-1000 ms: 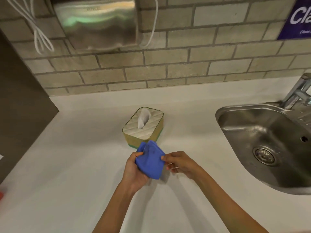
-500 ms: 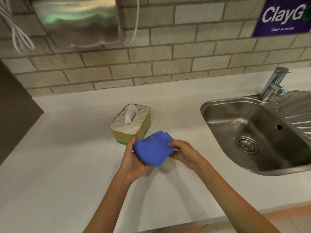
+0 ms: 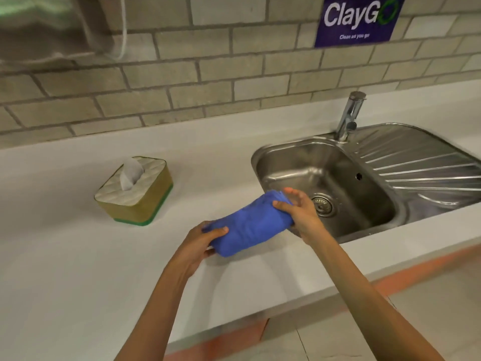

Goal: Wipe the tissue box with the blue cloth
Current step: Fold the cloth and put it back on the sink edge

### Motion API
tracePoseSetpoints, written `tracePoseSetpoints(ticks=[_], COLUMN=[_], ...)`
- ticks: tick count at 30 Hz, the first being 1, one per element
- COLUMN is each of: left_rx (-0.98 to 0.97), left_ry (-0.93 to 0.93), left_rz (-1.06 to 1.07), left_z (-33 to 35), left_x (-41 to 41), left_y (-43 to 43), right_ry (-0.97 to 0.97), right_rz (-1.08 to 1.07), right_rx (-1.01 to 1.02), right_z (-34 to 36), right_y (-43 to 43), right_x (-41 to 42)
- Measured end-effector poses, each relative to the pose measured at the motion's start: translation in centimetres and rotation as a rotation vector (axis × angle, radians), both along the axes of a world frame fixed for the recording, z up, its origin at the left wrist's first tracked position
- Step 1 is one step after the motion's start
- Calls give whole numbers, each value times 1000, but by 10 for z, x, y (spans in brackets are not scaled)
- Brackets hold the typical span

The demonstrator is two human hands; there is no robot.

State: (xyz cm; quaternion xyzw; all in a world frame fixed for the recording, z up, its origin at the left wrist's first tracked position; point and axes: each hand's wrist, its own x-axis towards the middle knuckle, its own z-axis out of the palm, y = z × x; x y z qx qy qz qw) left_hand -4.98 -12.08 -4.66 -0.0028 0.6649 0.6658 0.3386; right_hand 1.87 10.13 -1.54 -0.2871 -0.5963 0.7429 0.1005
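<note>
The tissue box (image 3: 135, 194) has a quilted cream top, gold sides and a green base, with a white tissue sticking up from its slot. It stands on the white counter (image 3: 65, 256), left of centre. A folded blue cloth (image 3: 250, 225) is stretched between both hands above the counter, right of the box and apart from it. My left hand (image 3: 200, 243) grips its lower left end. My right hand (image 3: 299, 209) holds its upper right end, by the sink's left rim.
A steel sink (image 3: 325, 178) with a drainboard and a tap (image 3: 347, 118) fills the right side. A brick wall runs behind, with a blue sign (image 3: 356, 19) and a metal dispenser (image 3: 46, 27) at top left. The counter's front edge runs below my arms.
The view has swung right, so the box now sits further left. Both hands carried the cloth right, away from the box toward the sink, and pulled it out longer.
</note>
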Motion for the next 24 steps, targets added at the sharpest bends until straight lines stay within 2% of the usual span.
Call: tracePoseSetpoints(ticks=[4, 9, 14, 20, 24], left_rx=[-119, -285, -477, -626, -855], left_ry=[102, 358, 585, 700, 768], left_rz=[-69, -79, -126, -181, -227], left_z=[-2, -9, -22, -31, -36], left_x=[25, 58, 90, 105, 109], left_y=[59, 121, 156, 165, 162], right_ry=[-2, -98, -207, -337, -427], right_rz=[-126, -225, -224, -150, -96], right_rx=[238, 292, 462, 645, 791], right_z=[-8, -27, -51, -67, -69], right_y=[52, 103, 127, 135, 134], right_x=[40, 83, 112, 122, 123])
